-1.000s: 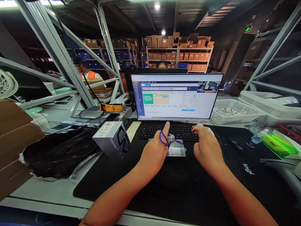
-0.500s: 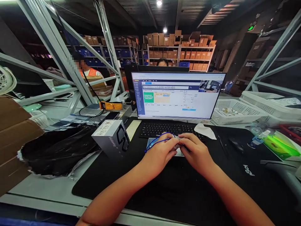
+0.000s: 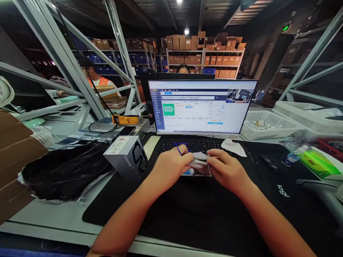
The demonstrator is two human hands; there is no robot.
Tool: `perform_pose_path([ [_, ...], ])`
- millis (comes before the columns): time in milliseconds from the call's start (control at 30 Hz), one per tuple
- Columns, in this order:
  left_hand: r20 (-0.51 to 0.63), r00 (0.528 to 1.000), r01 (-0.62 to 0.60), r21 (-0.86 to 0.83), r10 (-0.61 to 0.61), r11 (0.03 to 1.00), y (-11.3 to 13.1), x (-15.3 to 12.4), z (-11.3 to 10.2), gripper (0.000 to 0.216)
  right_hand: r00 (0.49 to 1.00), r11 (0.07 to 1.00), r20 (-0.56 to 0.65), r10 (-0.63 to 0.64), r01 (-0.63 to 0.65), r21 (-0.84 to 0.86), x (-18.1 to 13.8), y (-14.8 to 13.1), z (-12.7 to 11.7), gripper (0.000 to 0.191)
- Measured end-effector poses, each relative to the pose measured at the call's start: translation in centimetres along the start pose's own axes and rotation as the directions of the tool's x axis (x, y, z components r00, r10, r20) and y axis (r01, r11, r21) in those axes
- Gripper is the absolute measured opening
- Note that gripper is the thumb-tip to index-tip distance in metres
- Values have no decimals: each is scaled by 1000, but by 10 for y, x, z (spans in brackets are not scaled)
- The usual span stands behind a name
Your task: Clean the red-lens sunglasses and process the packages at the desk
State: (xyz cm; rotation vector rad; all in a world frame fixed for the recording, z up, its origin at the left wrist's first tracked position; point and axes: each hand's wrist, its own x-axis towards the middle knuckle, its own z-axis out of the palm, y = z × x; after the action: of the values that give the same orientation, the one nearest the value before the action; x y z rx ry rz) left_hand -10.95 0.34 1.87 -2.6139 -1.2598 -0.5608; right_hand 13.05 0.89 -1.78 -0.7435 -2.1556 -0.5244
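Note:
My left hand [image 3: 173,162] and my right hand [image 3: 227,167] are close together in front of the keyboard [image 3: 198,144]. Between them they pinch a crumpled, whitish clear plastic bag [image 3: 199,160] by its two sides. A thin blue loop [image 3: 179,148] runs over the fingers of my left hand; what it belongs to is hidden. Under the bag lies a flat shiny piece [image 3: 189,172] with blue and white on it, partly covered by my hands. A grey printed box [image 3: 125,157] stands to the left.
A lit monitor [image 3: 200,107] stands behind the keyboard. On the left is a black-lined bin [image 3: 66,171]. A white cloth [image 3: 233,148], a mouse [image 3: 268,163], a small spray bottle [image 3: 294,156] and white baskets [image 3: 270,125] are on the right. A person [image 3: 99,80] is at the far left.
My hands have spread slightly apart, the left one moving left, so more of the plastic bag shows between them. The blue loop has shifted with the left fingers.

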Motion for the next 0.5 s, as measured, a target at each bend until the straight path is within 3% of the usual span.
perform_pose_path([
  [100, -268, 955, 125, -12, -124, 992, -12, -2, 3, 6, 998, 999, -49, 45, -44, 20, 3, 8, -11, 19],
  [200, -459, 887, 2, -101, -48, 995, -16, -3, 10, 19, 972, 968, -105, 210, -192, 159, 6, 6, -16, 22],
  [267, -518, 854, -122, -103, 51, 987, -12, -3, 16, 21, 960, 945, -76, 269, -248, 212, 8, -2, -16, 30],
  [367, -574, 806, -215, -56, 144, 975, -1, -3, 22, 21, 966, 943, 32, 258, -259, 207, 8, -15, -13, 49],
  [500, -626, 739, -302, 21, 248, 953, 14, -5, 26, 18, 959, 949, 4, 282, -279, 144, 4, -17, -3, 38],
])
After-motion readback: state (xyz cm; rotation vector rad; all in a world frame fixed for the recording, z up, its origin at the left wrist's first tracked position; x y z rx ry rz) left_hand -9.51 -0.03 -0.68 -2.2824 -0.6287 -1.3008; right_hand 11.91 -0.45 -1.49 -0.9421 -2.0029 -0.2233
